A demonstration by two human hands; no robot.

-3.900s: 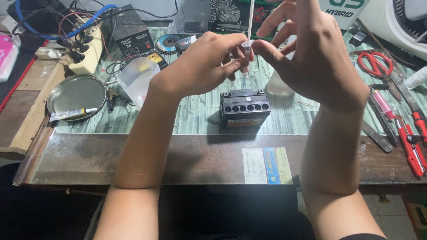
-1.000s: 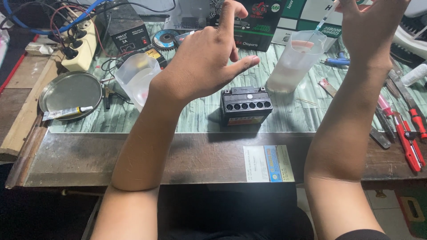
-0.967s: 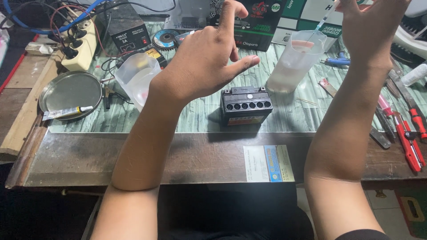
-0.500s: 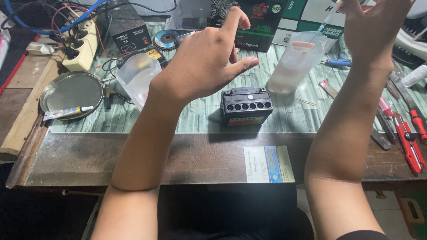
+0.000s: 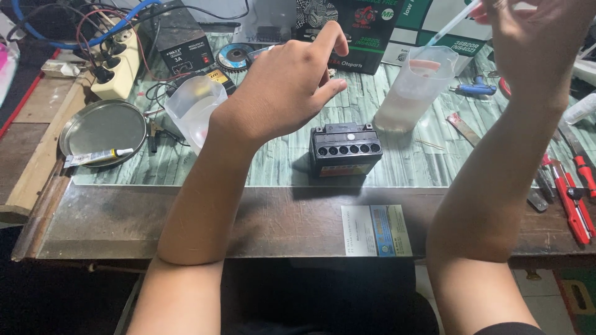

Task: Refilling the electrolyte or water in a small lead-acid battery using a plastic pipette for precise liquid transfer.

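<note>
Cluttered workbench: the right hand [image 5: 537,37] pinches a thin dropper tube [image 5: 453,23] above the plastic jug [image 5: 415,87]; the left hand [image 5: 288,87] hovers open, empty, over the small black battery [image 5: 345,149] (filling seemingly underway), demanding steady aim at its ports.

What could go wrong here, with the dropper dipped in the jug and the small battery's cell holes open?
The right hand holds a thin dropper over the translucent jug of liquid; drips could land on the table on the way to the battery. The left hand hovers empty, steadying nothing, so a knock might tip the jug. Red-handled tools crowd the right elbow.
</note>
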